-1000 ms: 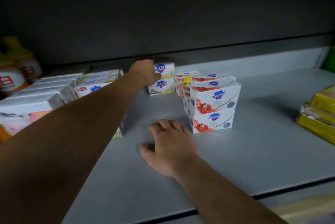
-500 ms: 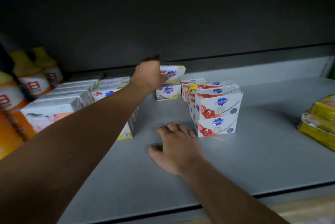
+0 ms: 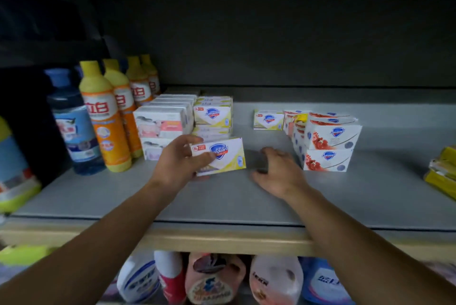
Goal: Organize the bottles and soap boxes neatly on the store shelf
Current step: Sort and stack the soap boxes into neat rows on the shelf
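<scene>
Left hand (image 3: 179, 162) gripping a yellow soap box (image 3: 223, 156), thumb across its front, just above the shelf (image 3: 222, 201) in front of the stacked yellow boxes (image 3: 212, 114); right hand (image 3: 280, 172) resting on the shelf with fingers loosely bent, holding nothing, just beside the red boxes (image 3: 328, 146); orange bottles (image 3: 103, 117) upright at far left.

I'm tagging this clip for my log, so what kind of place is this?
Most likely a shop aisle. A grey shelf carries rows of identical boxed soap and matching orange detergent bottles, and more bottles stand on the tier below.
</scene>
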The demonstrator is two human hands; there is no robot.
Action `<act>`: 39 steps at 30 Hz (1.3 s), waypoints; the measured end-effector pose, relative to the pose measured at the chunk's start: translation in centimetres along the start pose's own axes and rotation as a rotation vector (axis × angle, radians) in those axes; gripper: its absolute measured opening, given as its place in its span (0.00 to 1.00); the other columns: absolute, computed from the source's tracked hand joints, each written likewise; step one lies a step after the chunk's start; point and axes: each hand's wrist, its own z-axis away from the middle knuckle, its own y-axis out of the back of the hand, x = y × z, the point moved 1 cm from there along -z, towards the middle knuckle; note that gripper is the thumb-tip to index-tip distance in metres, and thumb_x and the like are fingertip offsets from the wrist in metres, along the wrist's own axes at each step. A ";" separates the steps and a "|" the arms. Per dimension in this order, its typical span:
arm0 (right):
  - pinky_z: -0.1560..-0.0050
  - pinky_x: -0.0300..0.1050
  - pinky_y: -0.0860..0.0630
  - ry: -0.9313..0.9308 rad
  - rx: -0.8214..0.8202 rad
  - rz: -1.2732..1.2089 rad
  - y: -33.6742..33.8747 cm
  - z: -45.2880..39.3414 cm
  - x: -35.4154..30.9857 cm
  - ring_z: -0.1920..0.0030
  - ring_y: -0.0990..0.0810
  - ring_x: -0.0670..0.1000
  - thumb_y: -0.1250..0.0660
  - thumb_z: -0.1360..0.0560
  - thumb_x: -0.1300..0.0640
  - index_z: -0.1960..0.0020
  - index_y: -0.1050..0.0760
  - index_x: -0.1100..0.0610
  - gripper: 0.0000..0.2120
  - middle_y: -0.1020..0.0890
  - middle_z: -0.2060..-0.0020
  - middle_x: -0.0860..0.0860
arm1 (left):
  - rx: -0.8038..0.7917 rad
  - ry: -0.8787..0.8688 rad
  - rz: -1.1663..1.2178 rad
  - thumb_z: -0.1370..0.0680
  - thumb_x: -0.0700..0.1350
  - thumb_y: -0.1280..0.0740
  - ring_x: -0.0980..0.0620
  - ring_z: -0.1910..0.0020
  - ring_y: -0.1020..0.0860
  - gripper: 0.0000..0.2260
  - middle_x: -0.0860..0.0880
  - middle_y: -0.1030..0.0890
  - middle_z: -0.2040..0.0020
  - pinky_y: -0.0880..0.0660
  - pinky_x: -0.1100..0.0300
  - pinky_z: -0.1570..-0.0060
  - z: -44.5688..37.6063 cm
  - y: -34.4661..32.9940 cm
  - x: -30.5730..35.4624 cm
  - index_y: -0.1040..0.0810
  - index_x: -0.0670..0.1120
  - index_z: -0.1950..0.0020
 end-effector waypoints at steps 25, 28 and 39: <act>0.70 0.39 0.28 -0.036 -0.014 -0.897 -1.4 1.6 -4.1 0.75 0.25 0.48 0.45 0.34 0.28 0.59 0.17 0.46 0.27 0.19 0.71 0.51 | -0.056 -0.004 -0.057 0.33 0.70 0.31 0.50 0.74 0.24 0.32 0.42 0.19 0.71 0.29 0.61 0.73 0.4 2.4 -2.1 0.23 0.40 0.56; 0.70 0.39 0.30 -0.087 0.005 -0.874 -1.5 1.4 -3.9 0.76 0.24 0.49 0.47 0.34 0.26 0.61 0.17 0.46 0.30 0.20 0.74 0.54 | -0.034 -0.027 -0.163 0.36 0.73 0.36 0.52 0.77 0.25 0.32 0.43 0.20 0.74 0.31 0.64 0.78 0.5 2.4 -2.2 0.25 0.42 0.61; 0.61 0.33 0.24 0.298 0.046 -0.852 -1.1 3.2 -4.8 0.63 0.17 0.45 0.25 0.30 0.63 0.37 0.29 0.36 0.31 0.22 0.46 0.32 | -0.022 -0.042 0.150 0.20 0.47 0.33 0.47 0.70 0.24 0.03 0.44 0.17 0.60 0.24 0.58 0.71 0.4 2.5 -2.0 0.20 0.51 0.48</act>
